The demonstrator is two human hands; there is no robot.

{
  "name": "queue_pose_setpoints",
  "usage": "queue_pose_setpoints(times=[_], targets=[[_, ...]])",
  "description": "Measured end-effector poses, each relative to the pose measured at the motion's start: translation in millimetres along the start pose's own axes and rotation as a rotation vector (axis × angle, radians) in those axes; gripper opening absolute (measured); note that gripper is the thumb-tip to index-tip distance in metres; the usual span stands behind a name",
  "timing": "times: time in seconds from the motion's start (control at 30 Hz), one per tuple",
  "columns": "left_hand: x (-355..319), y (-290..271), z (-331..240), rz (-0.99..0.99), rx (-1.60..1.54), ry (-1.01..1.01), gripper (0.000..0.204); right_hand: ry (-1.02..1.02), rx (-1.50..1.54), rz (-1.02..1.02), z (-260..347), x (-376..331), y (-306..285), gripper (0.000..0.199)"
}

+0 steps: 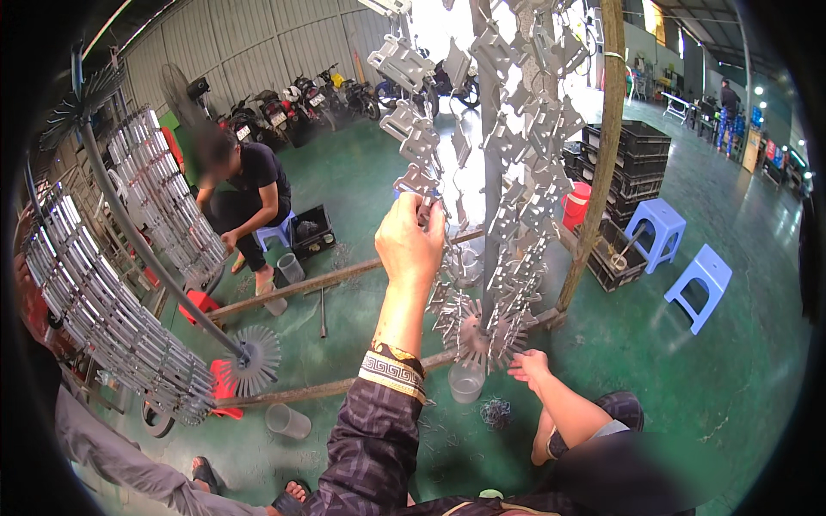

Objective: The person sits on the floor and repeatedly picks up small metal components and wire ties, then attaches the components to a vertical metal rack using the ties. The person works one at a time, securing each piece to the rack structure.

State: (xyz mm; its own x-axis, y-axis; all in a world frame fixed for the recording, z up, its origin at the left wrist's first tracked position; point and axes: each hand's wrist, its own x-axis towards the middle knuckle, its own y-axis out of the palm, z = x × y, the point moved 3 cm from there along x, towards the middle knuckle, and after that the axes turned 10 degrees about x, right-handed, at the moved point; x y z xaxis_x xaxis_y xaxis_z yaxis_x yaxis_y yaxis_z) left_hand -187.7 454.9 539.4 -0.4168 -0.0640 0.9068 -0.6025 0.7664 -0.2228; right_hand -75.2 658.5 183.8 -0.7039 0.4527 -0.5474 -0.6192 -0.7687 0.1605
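Up goes the left hand (409, 241), raised on a dark patterned sleeve (370, 439), its fingers (428, 225) clenched around a flat grey metal bracket (416, 183) on the hanging rack (492, 172). That bracket sits among the left-hand parts of the rack, a vertical pole bristling with the same grey stampings from top to bottom. The right hand is not to be seen in the picture. Low at the foot of the rack, another person's hand (529, 365) reaches in, fingers spread loose beside the spiky disc (483, 337) at the pole's base, with a clear plastic cup (465, 381) just below it on the green floor (731, 361). Off to the left a second loaded rack (112, 292) leans across, and behind it a seated person in black (249, 193) bends over the floor. Two blue stools (680, 254) stand well apart on the right.
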Motion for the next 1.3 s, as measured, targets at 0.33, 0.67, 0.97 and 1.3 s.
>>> queue_pose_setpoints(times=[0.33, 0.67, 0.97, 1.3], targets=[[13, -14, -5, 0.041, -0.055, -0.035, 0.027, 0.020, 0.057, 0.012, 1, 4, 0, 0.021], [25, -20, -9, 0.058, 0.017, -0.057, 0.031, 0.026, 0.033, 0.023, 0, 9, -1, 0.010], [47, -36, -19, -0.077, 0.043, 0.080, 0.023, 0.055, 0.069, 0.004, 0, 5, 0, 0.013], [8, -65, 12, -0.187, -0.372, -0.176, 0.009, 0.273, 0.079, -0.181, -40, 5, -11, 0.013]])
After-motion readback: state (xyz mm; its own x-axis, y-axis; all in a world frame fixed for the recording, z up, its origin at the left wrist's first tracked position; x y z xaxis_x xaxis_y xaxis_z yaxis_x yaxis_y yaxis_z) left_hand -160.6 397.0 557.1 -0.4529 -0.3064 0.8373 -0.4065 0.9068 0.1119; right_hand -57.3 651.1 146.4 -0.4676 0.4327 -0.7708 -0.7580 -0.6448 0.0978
